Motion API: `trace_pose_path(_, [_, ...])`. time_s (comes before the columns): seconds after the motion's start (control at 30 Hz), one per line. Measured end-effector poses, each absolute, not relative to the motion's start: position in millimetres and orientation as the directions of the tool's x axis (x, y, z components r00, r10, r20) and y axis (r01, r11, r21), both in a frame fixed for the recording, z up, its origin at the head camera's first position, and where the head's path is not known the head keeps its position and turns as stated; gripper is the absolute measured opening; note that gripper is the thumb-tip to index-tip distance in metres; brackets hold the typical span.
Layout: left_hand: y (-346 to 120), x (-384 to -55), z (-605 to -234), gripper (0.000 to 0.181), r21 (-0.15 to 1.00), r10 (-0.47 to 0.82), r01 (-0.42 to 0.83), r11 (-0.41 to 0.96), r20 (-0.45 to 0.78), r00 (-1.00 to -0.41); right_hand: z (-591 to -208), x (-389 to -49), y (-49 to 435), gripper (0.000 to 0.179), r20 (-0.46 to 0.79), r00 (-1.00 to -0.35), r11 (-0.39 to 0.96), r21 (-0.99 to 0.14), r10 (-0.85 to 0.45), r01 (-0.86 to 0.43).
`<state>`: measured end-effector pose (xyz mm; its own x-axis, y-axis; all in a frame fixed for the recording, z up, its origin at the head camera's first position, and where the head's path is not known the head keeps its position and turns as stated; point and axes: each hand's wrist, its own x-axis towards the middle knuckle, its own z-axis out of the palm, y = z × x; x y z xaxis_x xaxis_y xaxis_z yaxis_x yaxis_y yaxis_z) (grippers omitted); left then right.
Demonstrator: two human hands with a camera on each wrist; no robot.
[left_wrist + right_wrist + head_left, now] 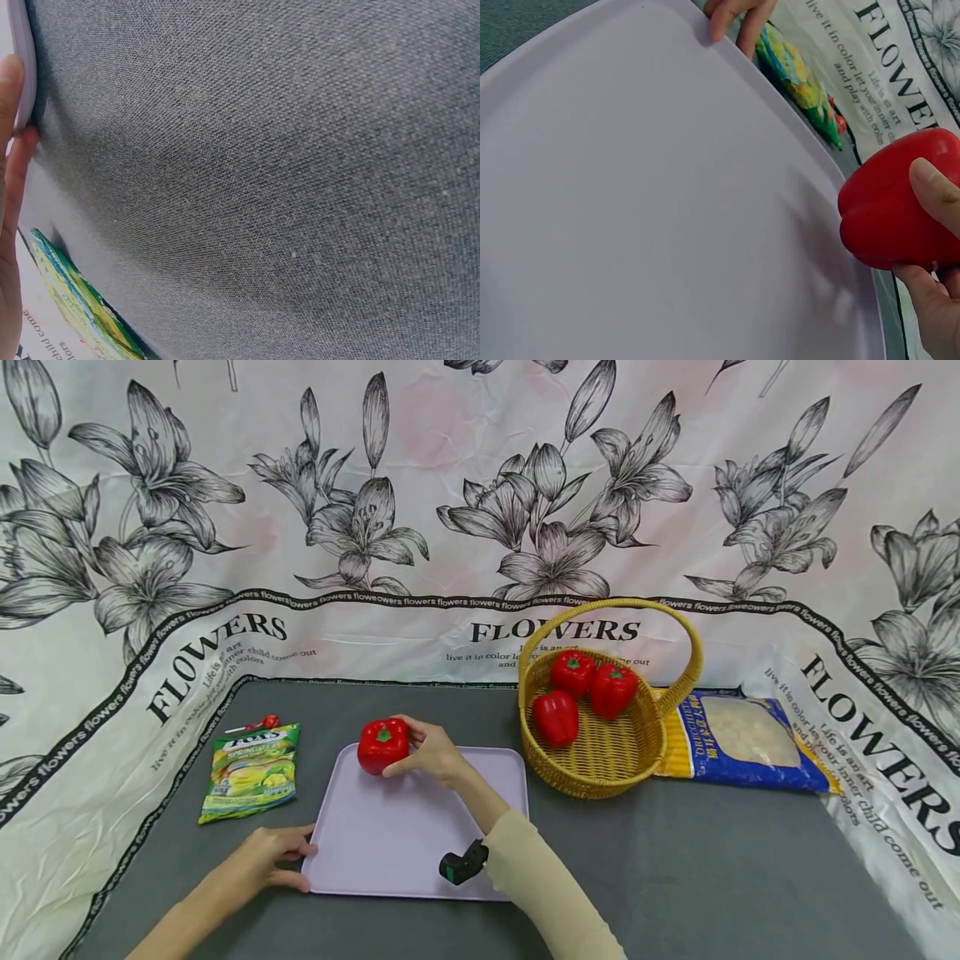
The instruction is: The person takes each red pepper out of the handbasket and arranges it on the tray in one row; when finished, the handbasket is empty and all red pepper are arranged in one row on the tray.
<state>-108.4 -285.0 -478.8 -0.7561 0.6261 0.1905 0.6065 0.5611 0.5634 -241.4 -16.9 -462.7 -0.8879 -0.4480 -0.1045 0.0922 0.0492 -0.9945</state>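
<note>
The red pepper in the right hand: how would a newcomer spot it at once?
On the dark gray table, find the pale purple tray. At its far left corner, the right hand grips the red pepper. The three other peppers sit in the yellow basket; this one alone is held.

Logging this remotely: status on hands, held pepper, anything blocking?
Right hand gripping red pepper at far-left corner of tray. Left hand on tray's left rim. Nothing visibly blocking.
</note>
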Motion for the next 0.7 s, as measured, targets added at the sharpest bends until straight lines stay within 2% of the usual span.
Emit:
trace_pose_path(0.37, [-284.1,-109.1,-475.2,0.043,0.573,0.616,0.568,0.591,0.134,-0.776,-467.1,-241.1,-40.5,0.071,-0.086,-0.879,0.052,-0.996,-0.468,0.07])
trace_pose_path(0.7, [-283.7,-109.0,-474.0,0.043,0.577,0.607,0.541,0.612,0.097,-0.789,-446.8,-235.3,-40.1,0.073,-0.087,-0.866,0.064,-0.996,-0.493,0.064])
